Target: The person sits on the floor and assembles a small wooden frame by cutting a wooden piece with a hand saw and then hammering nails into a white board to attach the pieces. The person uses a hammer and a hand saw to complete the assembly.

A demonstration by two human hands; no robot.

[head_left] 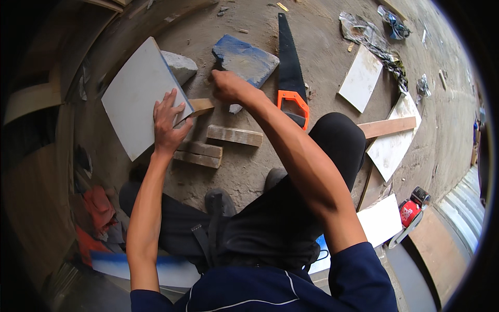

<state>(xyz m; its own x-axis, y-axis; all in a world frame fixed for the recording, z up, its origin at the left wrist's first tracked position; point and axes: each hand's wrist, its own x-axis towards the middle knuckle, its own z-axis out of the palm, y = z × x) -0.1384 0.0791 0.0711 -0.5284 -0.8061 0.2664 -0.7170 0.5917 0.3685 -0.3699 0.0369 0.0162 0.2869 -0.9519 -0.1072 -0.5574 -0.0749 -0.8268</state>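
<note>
My left hand (169, 124) lies with its fingers spread on a white board (136, 101), close to the board's blue-tinged right edge. The board is tilted, and a wooden piece (201, 106) sticks out from under that edge. To the right of it my right hand (226, 87) is closed in a fist-like grip, thumb side toward the board. A small brownish bit shows at its fingers, too small to name. Just beyond this hand a grey concrete slab with blue paint (244, 57) rests on the ground. Another grey block (179, 67) is partly hidden behind the board.
A handsaw with an orange handle (292, 97) lies right of the slab. Short wooden blocks (235, 135) sit before my feet. On the right are white board offcuts (361, 78), a wooden strip (387, 127), crumpled plastic (364, 31) and a red tape measure-like tool (409, 212).
</note>
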